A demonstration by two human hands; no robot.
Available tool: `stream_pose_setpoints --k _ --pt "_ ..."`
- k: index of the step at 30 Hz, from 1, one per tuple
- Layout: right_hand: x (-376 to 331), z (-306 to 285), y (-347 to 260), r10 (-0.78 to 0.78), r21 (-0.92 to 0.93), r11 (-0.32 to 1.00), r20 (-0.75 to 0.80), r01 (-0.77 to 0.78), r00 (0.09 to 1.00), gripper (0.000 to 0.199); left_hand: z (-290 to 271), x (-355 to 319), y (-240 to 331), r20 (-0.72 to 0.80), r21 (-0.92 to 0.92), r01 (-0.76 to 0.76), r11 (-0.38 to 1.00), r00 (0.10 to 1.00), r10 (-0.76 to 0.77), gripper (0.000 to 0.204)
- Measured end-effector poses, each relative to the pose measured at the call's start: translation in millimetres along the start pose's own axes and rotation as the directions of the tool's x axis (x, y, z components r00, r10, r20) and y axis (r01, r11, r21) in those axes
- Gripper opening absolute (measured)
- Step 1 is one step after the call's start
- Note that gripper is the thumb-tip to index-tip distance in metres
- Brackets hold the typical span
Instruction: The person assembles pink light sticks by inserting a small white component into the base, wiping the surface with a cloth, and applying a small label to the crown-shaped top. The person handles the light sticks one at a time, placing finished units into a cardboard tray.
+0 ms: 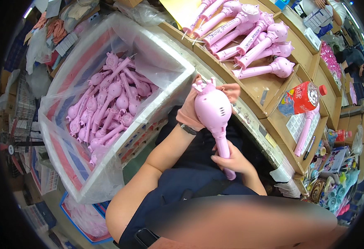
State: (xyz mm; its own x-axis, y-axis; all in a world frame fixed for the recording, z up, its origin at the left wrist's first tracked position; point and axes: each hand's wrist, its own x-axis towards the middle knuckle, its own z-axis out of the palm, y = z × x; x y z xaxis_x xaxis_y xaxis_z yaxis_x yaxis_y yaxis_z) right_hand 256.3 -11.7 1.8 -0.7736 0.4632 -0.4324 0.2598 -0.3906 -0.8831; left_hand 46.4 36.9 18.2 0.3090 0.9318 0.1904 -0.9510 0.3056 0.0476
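Observation:
A pink toy wand (213,108) with a round head and a small crown is held in front of me, its head up and its handle toward my body. My left hand (189,108) is closed around the back of the head, most of its fingers hidden behind it. Past the head's right side sticks out a peach-coloured piece that looks like cloth (231,91). Lower down, my right hand (236,159) grips the wand's handle, thumb across it.
On my left stands a large plastic-lined bin (76,168) heaped with similar pink wands (114,89). More wands (269,41) lie in a cardboard tray (254,92) on the bench. A red-labelled bottle (301,98), a single wand (306,132) and a pen (309,147) are at the right.

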Motion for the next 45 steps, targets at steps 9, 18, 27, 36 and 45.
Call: stream_pose_setpoints --k 9,18,27,36,45 --pt "20 -9 45 -0.368 0.870 0.341 0.471 -0.355 0.802 0.043 -13 -3 -10 -0.202 -0.033 -0.073 0.997 0.977 0.065 0.066" --pt "21 -5 21 -0.451 -0.730 0.678 -0.504 -0.084 0.736 0.032 -8 1 -10 -0.364 0.645 -0.220 0.732 0.754 0.547 0.058" --pt "1 -8 34 -0.503 -0.872 0.453 -0.423 -0.187 0.754 0.023 9 -11 0 -0.089 0.857 -0.130 0.499 0.916 0.390 0.037" --pt "-9 -20 31 -0.396 -0.835 0.521 -0.418 -0.176 0.818 0.026 -10 -10 -6 -0.168 0.741 -0.206 0.639 0.865 0.473 0.044" --pt "-3 -10 39 -0.422 -0.816 0.521 -0.502 -0.251 0.755 0.027 7 -14 -2 0.386 0.805 -0.170 -0.569 0.878 0.284 0.018"
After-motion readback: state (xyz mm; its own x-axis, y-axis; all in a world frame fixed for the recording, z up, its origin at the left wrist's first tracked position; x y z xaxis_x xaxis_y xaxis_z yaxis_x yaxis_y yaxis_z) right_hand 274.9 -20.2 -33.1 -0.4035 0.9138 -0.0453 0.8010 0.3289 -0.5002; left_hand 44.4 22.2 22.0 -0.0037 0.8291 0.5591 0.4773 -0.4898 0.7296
